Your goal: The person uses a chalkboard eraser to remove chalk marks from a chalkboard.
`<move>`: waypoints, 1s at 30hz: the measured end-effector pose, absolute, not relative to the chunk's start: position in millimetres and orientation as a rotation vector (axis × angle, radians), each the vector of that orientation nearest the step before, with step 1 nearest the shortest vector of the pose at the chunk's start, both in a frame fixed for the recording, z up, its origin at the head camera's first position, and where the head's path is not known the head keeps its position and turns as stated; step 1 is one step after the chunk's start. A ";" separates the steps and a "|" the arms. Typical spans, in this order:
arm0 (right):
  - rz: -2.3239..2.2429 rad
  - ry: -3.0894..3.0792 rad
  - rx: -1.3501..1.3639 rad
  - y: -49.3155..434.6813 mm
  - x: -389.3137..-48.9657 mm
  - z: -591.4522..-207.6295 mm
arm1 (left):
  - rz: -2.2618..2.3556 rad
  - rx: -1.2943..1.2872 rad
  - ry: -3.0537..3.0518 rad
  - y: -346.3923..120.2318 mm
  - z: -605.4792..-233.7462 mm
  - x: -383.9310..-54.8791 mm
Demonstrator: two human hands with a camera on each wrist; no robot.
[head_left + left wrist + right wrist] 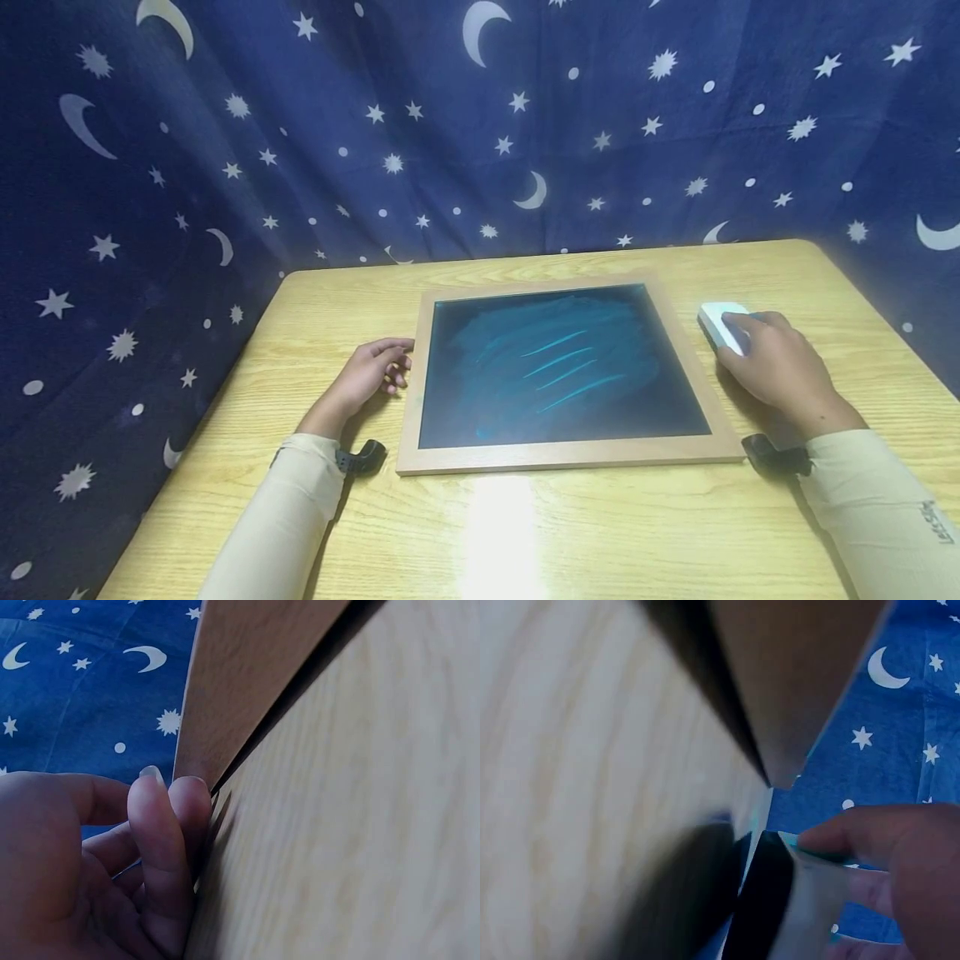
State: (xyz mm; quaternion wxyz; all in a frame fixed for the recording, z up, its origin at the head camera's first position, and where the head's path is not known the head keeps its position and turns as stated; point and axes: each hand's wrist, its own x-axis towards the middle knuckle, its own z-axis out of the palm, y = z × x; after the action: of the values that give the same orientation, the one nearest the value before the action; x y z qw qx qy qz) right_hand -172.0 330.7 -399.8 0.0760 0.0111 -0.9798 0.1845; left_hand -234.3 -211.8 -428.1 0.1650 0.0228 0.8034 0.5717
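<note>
A wood-framed chalkboard (555, 450) lies flat on the table, with several slanted teal chalk strokes (570, 371) over a smeared teal patch. Right of the frame, my right hand (780, 362) grips a white eraser (723, 321) with a dark underside. In the right wrist view the eraser (810, 907) sits close over the tabletop, its dark face turned toward the wood. My left hand (367, 375) rests at the board's left edge, fingers loosely bent and fingertips right at the frame. The left wrist view shows nothing held between these fingers (157, 840).
The light wooden table (615, 533) has rounded far corners. A dark blue curtain (450, 75) with moons and stars hangs behind it and along the left side. Black wrist-worn devices sit on the left wrist (363, 458) and the right wrist (772, 457).
</note>
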 end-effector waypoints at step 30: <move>0.606 -2.918 0.235 280.7 -148.5 -355.5 | 1.621 0.034 2.319 -210.2 -427.0 -234.1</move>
State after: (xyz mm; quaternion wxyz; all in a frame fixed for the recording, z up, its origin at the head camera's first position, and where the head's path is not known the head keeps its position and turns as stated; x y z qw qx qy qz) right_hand -148.5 280.7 -355.5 0.0760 0.0785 -0.9732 0.2021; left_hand -234.1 -210.2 -427.0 0.1554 0.0119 0.8095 0.5661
